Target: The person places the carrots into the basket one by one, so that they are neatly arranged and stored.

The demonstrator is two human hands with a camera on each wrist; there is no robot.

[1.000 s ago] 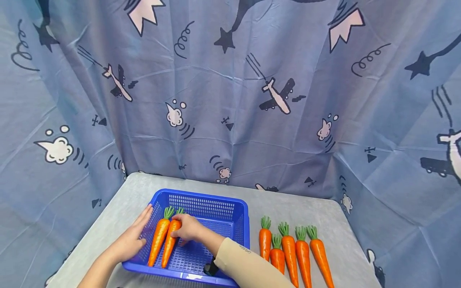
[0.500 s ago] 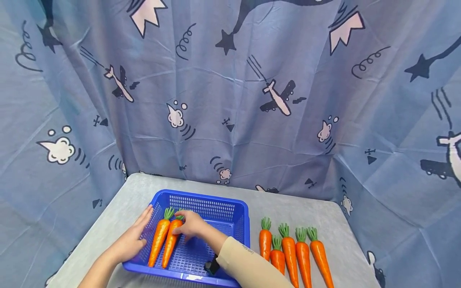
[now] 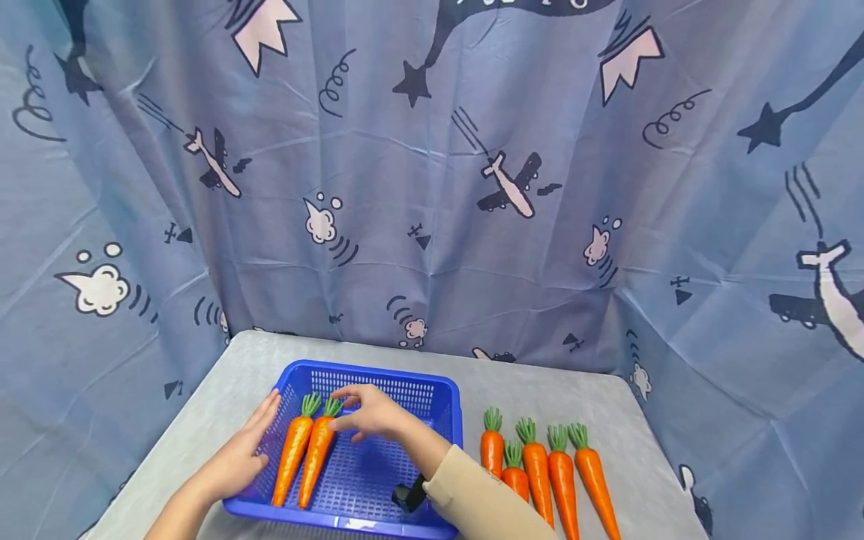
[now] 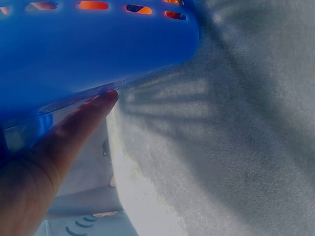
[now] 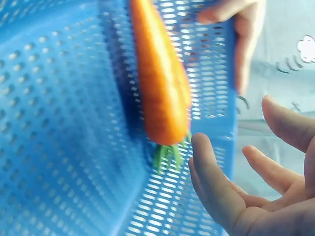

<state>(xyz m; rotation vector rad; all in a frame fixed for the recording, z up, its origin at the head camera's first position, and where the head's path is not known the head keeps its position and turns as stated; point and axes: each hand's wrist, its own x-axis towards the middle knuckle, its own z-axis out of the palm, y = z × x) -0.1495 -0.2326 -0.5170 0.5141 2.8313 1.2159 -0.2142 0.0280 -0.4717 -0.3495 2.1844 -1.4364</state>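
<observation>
- Curtain [image 3: 378,277] behind grey tabletop [image 3: 637,450].
- Right hand's [image 3: 370,412] grip parted, empty, beside two carrots [image 3: 316,457] in the basket [image 3: 378,369]; left hand [image 3: 238,456] straight-fingered against its side.
- Probably loading; next calls for a loose carrot [image 3: 538,480].

A: What's the surface?
B: Desk [image 3: 540,388], pale grey, faintly mottled, far corners rounded
A: Left portion, directly on it?
B: One blue basket [image 3: 378,370], open side up, slotted walls, standing flat
A: And right of that?
B: Five carrots [image 3: 538,472], clear of the basket, roughly side by side, green tops toward the far edge; second from left set nearer, lower ends of the leftmost two hidden
</observation>
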